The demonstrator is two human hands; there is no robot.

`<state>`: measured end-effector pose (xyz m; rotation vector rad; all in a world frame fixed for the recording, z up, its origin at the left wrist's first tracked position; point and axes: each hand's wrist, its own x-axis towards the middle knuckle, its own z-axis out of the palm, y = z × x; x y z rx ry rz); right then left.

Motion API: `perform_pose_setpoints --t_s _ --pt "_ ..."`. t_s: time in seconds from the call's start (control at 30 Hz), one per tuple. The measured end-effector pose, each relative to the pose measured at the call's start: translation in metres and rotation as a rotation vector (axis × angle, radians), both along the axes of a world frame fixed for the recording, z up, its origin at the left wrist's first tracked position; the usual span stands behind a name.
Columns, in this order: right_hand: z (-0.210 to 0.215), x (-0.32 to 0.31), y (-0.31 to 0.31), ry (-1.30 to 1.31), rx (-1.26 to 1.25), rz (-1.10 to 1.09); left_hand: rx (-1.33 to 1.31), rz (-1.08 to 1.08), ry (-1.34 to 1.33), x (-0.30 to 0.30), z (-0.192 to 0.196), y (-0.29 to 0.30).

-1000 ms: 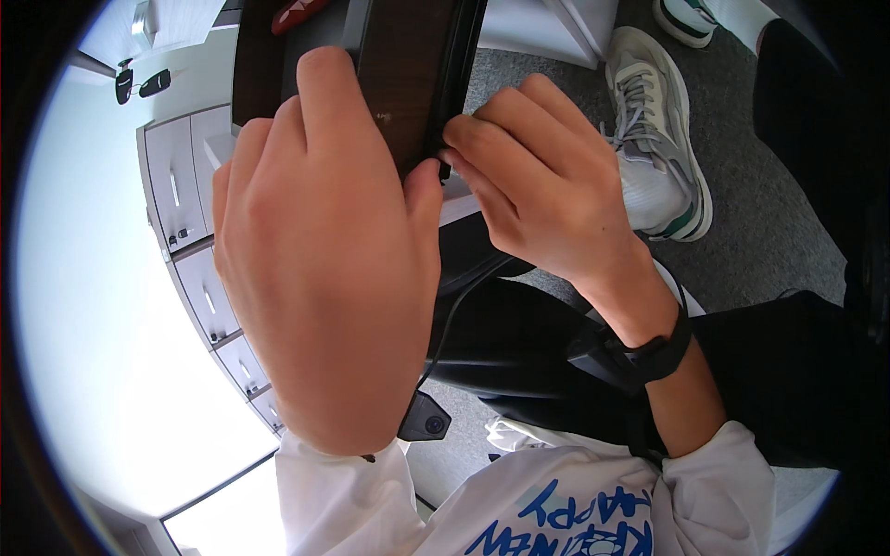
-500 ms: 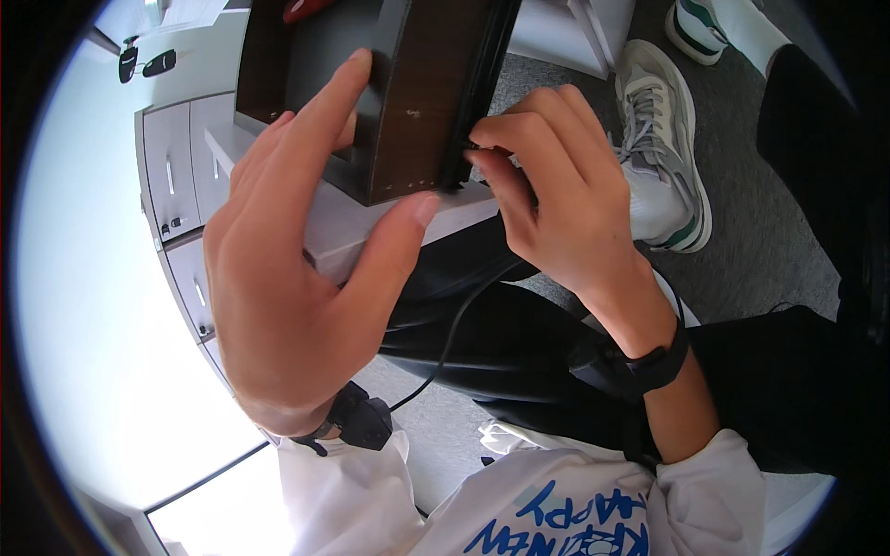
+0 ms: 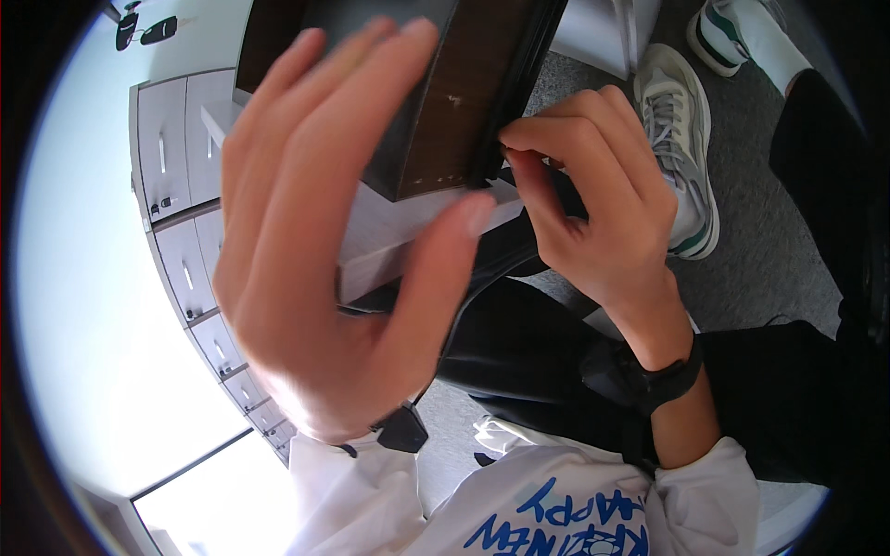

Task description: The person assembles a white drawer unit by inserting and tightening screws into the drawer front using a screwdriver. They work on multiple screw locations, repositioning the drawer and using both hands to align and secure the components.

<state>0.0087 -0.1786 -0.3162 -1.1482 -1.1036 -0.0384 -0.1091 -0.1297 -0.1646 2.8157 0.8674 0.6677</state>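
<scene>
While it stands tilted close under the camera at the top middle of the view, the dark flat device point(image 3: 445, 102) shows a black face and a brown underside speckled with small pale marks, and its right edge runs down as a thin black rim. The right hand point(image 3: 603, 199) meets that rim: its thumb and forefinger are pressed together in a pinch on the black edge, with the other fingers curled behind, though what exactly sits between the fingertips is too small to tell. The left hand point(image 3: 315, 232) fills the centre left, blurred, its fingers spread wide and loose; the fingertips lie over the device's dark face and the thumb points toward its lower corner, but whether they actually touch it cannot be told. Just beneath the device a pale grey ledge point(image 3: 408, 236) juts out.

A black wristband point(image 3: 663, 380) circles the right wrist, and white sleeves with blue lettering point(image 3: 556, 505) cover both forearms at the lower edge. Black trousers point(image 3: 519, 343) show below the hands. To the left, a grey cabinet with several drawers and small handles point(image 3: 181, 185) curves along a bright white surface point(image 3: 83, 306). At upper right, 2 pale sneakers point(image 3: 677, 130) rest on grey carpet point(image 3: 769, 232), the nearer one just beside the right hand in the view.
</scene>
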Motion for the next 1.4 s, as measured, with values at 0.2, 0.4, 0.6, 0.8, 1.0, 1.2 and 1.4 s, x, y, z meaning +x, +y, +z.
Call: perform_pose_setpoints --t_s 0.2,0.4,0.6,0.8,1.0,1.2,1.4 --pt "0.005 0.010 -0.006 -0.009 -0.089 0.113 -0.140 0.481 -0.674 -0.033 -0.035 -0.040" --pt "0.004 0.006 -0.005 0.034 -0.094 0.094 -1.362 0.381 -0.824 -0.033 -0.110 -0.071" --pt "0.002 0.014 -0.002 -0.091 -0.063 0.059 -1.027 0.338 -1.183 0.025 -0.144 -0.060" --pt "0.000 0.018 -0.005 -0.050 -0.050 0.138 -0.871 0.242 -1.294 0.032 -0.141 -0.062" --pt "-0.005 0.017 0.000 -0.122 0.032 0.085 -1.051 0.250 -1.388 0.029 -0.132 -0.062" --pt "-0.006 0.019 0.003 -0.170 0.067 0.054 -0.947 0.304 -1.450 0.040 -0.133 -0.065" --pt "-0.004 0.020 0.001 -0.197 0.058 0.055 -0.614 0.496 -1.102 0.043 -0.155 -0.054"
